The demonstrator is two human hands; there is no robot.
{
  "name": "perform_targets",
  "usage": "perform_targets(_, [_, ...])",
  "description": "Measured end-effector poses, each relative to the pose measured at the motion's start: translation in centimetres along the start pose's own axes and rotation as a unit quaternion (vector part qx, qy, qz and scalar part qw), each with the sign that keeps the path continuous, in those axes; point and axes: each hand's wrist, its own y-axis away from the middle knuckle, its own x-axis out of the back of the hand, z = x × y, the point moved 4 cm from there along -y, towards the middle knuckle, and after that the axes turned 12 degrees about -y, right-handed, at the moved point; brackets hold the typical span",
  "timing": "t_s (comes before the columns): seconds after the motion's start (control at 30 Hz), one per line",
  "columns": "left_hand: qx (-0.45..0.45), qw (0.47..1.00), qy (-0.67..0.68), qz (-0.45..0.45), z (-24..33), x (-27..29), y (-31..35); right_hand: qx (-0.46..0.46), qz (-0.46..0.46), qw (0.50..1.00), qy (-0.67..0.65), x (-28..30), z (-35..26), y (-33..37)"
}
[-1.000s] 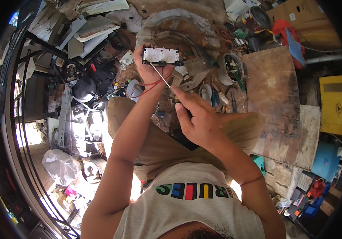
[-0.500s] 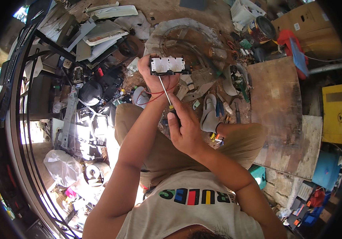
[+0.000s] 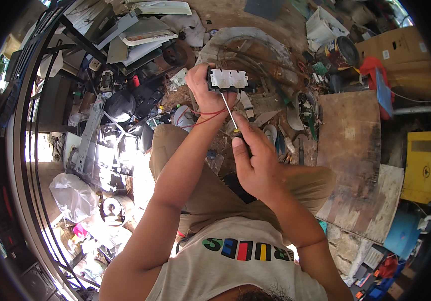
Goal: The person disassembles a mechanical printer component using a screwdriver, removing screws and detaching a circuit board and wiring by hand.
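My left hand [image 3: 206, 95] is wrapped round a small black-framed electrical part [image 3: 229, 79] with a pale metallic plate on its upper face; its exact kind I cannot make out. Thin red wires [image 3: 206, 119] trail from it across my left wrist. In my right hand [image 3: 259, 163] is a screwdriver [image 3: 229, 110], its dark handle mostly covered by my fingers and a yellow collar showing. The long shaft slants up and left to the part's near edge. Whether its tip sits in a screw is too small to tell.
Scrap and tools lie on the dirt floor around my crossed legs. To the right are a worn wooden board [image 3: 348, 135] and a yellow case [image 3: 421, 168]. A black metal frame [image 3: 22, 150] runs along the left. Beyond my hands lies a large round rim [image 3: 248, 42].
The whole view has shifted slightly, so the hands and floor appear farther right. My right hand has moved a little rightward with the screwdriver, covering more of my shoe. Both grips remain.
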Motion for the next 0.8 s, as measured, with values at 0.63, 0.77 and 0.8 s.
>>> perform_targets(0.63, [-0.039,0.999,0.005,-0.031,0.0,0.1,0.4,-0.077,-0.02,0.997,0.018,1.9,-0.5,-1.2])
perform_targets(0.77, [-0.04,0.998,-0.008,-0.042,0.5,-0.1,0.4,-0.19,-0.093,0.977,0.034,5.4,-3.3,-4.0])
perform_targets(0.8, [-0.036,0.998,-0.013,-0.047,0.5,0.0,0.3,-0.198,-0.116,0.973,0.026,6.0,-3.1,-4.7])
